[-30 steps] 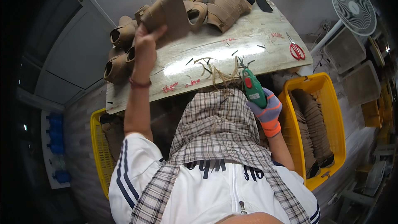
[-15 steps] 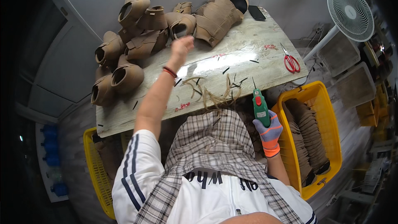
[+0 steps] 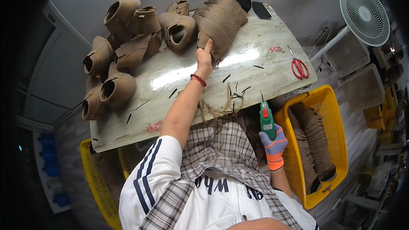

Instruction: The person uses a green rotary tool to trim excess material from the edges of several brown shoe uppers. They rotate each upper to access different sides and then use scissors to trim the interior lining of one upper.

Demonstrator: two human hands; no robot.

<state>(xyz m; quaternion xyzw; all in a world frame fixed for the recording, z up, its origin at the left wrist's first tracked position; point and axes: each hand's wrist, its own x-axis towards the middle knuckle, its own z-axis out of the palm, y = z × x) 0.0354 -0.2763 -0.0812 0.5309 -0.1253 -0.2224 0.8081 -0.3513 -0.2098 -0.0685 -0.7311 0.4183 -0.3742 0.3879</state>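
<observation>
A yellow plastic crate [image 3: 334,130] at four o'clock holds stacks of nested brown pieces [image 3: 319,140]; a slatted yellow crate [image 3: 96,183] at eight o'clock holds brown material [image 3: 107,168]. The bare left hand [image 3: 205,57], fingers partly hidden, grips the near end of a ribbed brown stack [image 3: 223,21] at twelve o'clock; the gloved right hand [image 3: 273,142] wraps a green, red-buttoned handheld tool [image 3: 266,121]. Red-handled scissors [image 3: 300,69] lie on the pale wood-grain surface [image 3: 272,70] at two o'clock.

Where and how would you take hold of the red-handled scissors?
Probably by the red handle loops, coming from the near side of the table: the scissors lie flat, loops on that side, pointed blades aimed away. The right hand would first have to release its green handheld tool.
</observation>
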